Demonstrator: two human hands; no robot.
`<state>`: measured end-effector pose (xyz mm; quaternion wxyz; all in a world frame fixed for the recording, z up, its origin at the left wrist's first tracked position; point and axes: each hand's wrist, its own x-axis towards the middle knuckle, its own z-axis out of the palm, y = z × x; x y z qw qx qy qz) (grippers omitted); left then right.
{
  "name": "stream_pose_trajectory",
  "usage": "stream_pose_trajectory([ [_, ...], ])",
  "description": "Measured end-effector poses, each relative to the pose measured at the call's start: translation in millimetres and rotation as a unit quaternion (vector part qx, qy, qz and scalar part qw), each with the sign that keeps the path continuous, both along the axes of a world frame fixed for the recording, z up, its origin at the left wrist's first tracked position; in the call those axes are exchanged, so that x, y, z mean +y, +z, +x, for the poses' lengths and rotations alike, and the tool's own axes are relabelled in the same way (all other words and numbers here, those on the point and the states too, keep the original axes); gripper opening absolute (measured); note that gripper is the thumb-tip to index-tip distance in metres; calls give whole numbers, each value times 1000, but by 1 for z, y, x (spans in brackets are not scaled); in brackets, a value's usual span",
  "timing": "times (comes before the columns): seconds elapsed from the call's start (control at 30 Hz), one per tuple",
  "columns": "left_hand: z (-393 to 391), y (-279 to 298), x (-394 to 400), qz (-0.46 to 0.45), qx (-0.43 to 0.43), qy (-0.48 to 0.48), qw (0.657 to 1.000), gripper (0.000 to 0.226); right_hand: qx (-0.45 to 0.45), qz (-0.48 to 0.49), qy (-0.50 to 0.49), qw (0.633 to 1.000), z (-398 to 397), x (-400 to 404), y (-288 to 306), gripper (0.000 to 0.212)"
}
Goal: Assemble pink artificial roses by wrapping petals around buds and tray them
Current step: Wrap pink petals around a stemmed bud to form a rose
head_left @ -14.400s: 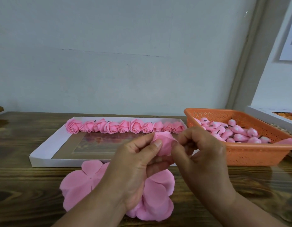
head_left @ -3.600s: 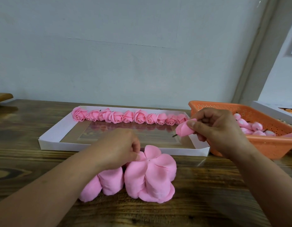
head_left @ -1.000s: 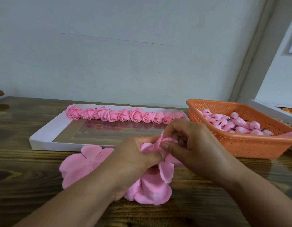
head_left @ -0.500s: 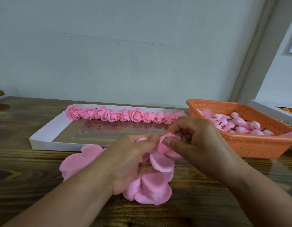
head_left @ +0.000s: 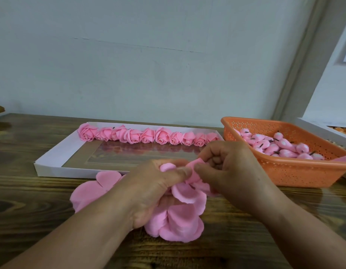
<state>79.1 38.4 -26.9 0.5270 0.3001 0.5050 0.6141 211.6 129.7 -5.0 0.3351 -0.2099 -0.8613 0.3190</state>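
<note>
Pinching a pink petal piece [head_left: 187, 191] between them, the left hand [head_left: 154, 189] and right hand [head_left: 232, 171] meet above the tabletop [head_left: 32, 200], each grip closed on it. Loose petals [head_left: 178, 222] lie beneath. At 12 o'clock, the white tray [head_left: 51, 160] holds roses [head_left: 146, 135] along its far edge; the orange basket [head_left: 304, 173] of buds [head_left: 275, 146] sits at 2 o'clock, near the right hand.

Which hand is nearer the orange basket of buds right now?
Right. The right hand works just in front of the orange basket, beside its left wall. The left hand pinches the petals farther left, beyond the right hand.
</note>
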Motion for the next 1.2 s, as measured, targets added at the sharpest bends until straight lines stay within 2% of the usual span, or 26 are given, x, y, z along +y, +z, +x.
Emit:
stream_pose_trajectory([
  [0.17, 5, -4, 2, 51, -62, 57, 995, 30, 47, 23, -75, 996, 0, 8, -1, 19],
  [0.27, 14, -7, 5, 47, -66, 117, 990, 9, 36, 25, -79, 996, -4, 6, -4, 16],
  [0.3, 15, -8, 6, 40, -52, 139, 988, 12, 24, 33, -75, 996, -4, 5, -5, 16],
  [0.37, 16, -10, 8, 21, 13, 175, 984, 17, -4, 62, -65, 996, -4, 2, -5, 14],
  [0.47, 13, -16, 9, 10, 156, 195, 968, 24, -30, 98, -55, 993, -4, -3, -5, 12],
  [0.6, 13, -16, 7, 38, 371, 231, 899, 31, -33, 109, -63, 991, -5, -5, -5, 12],
  [0.67, 13, -15, 8, 69, 405, 246, 878, 24, -30, 103, -67, 992, -4, -4, -4, 12],
  [0.73, 13, -14, 9, 74, 390, 232, 888, 14, -28, 95, -68, 993, -5, -3, -4, 12],
  [0.83, 12, -15, 11, 70, 339, 205, 915, 14, -23, 82, -69, 994, -5, -3, -4, 12],
  [1.07, 11, -14, 16, 55, 341, 272, 898, 14, -31, 77, -51, 995, -6, -7, -2, 13],
  [1.2, 10, -15, 16, 44, 268, 283, 920, 13, -40, 79, -51, 995, -6, -8, -2, 13],
])
